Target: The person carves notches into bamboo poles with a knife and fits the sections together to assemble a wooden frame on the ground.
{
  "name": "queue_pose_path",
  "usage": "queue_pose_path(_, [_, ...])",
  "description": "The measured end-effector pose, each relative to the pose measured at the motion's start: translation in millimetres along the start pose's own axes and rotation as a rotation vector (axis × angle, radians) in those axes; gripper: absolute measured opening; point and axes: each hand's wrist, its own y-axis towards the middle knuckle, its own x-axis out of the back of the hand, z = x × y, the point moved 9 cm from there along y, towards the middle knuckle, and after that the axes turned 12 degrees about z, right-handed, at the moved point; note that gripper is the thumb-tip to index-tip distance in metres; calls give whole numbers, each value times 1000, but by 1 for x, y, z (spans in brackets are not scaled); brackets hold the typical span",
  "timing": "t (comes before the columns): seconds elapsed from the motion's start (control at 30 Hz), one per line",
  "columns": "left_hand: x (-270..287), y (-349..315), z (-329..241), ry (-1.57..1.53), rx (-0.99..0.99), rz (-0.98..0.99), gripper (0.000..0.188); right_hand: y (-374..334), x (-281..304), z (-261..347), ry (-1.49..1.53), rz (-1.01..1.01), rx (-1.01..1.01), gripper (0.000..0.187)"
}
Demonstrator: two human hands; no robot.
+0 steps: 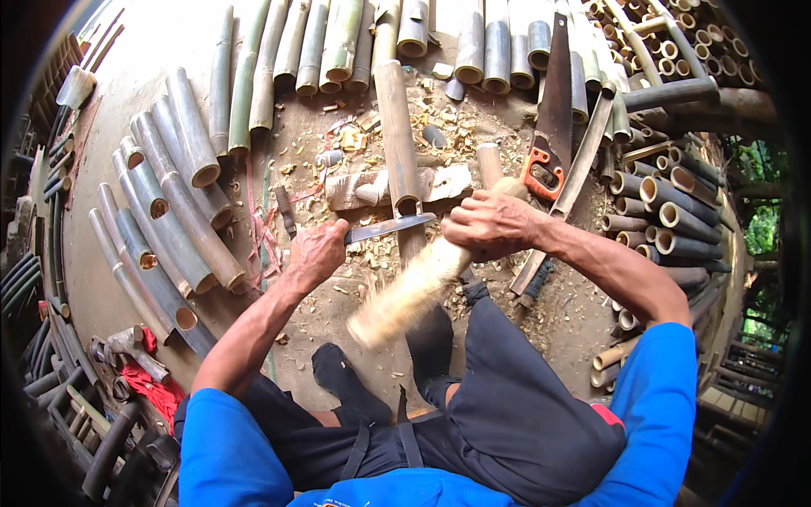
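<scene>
Where the left hand closes: at mid-frame left of centre, the left hand (318,251) has its fingers curled about the handle of a knife (391,228), whose blade points toward the right of the frame.
Right hand's hold: right of centre, the right hand (490,221) is wrapped around a pale wooden club (410,291), its thick end blurred and slanting to the lower left.
Bamboo under the blade: a bamboo tube (397,118) runs from upper centre to mid-frame, its open near end at the knife blade; whether they touch I cannot tell.
Support: a short, rough log (452,182) lies crosswise beneath the tube.
Shavings: pale chips (460,127) litter the ground (296,338), thickest at upper centre.
Right of the log: a wooden stub (489,160), a saw (553,110) with an orange handle, and a split bamboo strip (583,160) beside it.
Left of the log: a dark-handled tool (285,209) near red strips.
Person: blue sleeves (224,448), dark trousers (524,397) at lower centre.
Outer tubes: holed bamboo tubes (173,241) at left, a top row (342,38), a stack (676,220) at right.
Lower left: red cloth (152,389).
</scene>
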Motion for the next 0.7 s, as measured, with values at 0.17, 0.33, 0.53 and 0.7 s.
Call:
queue_pose_path(0.17, [-7, 9, -4, 34, 21, 9, 10, -15, -29, -55, 33, 172, -353, 42])
queue_pose_path(0.33, [-14, 8, -12, 43, 18, -52, 9, -22, -21, -29, 46, -29, -135, 42])
queue_pose_path(0.53, [8, 52, 26, -618, -115, 383, 30, -27, 33, -75, 63, -33, -430, 45])
queue_pose_path(0.7, [46, 48, 25, -699, -149, 284, 39, -64, 74, -89, 615, -369, -900, 59])
